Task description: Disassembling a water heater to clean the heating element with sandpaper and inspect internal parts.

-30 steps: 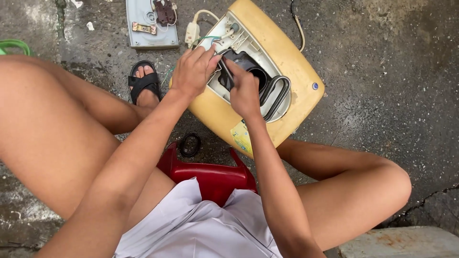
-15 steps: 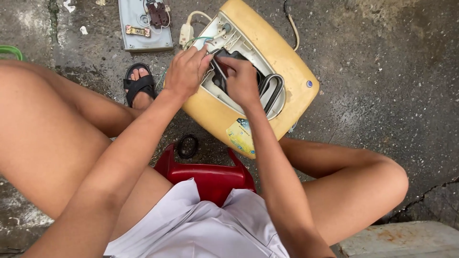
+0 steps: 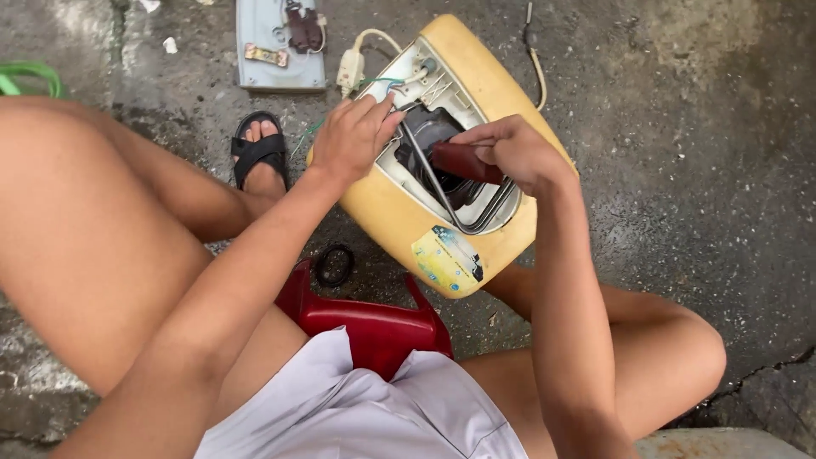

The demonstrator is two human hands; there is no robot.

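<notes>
Setting: seated low on a red stool over a wet concrete floor, knees spread, one sandal planted beside the work.
Appliance: yellow housing lying open-side up on the floor between the legs, tilted away from the body; inside, white plastic framing, a dark round cavity and a bent wire loop along the near edge.
Left hand: laid on the upper rim of the housing, fingertips pressed to the white inner frame near a green wire; gripping nothing, bracing only.
Right hand: clenched around the dark red handle of a screwdriver, shaft aimed down into the dark cavity; tip hidden in shadow.
Nearby: grey panel with small metal parts lying just beyond the sandal; white plug on a cream cord at the housing's far corner; black rubber ring on the floor by the stool; green hose at the far left edge.
Step in hand: judged mid-dismantling or refitting of the inner parts, tool engaged at a fastener deep inside while the other hand steadies the shell.
Next move calls for: firm downward pressure and a straight shaft so the tip stays seated; steady bracing against the shell rocking on the uneven floor; care to keep the thin wires clear of the turning tool.
</notes>
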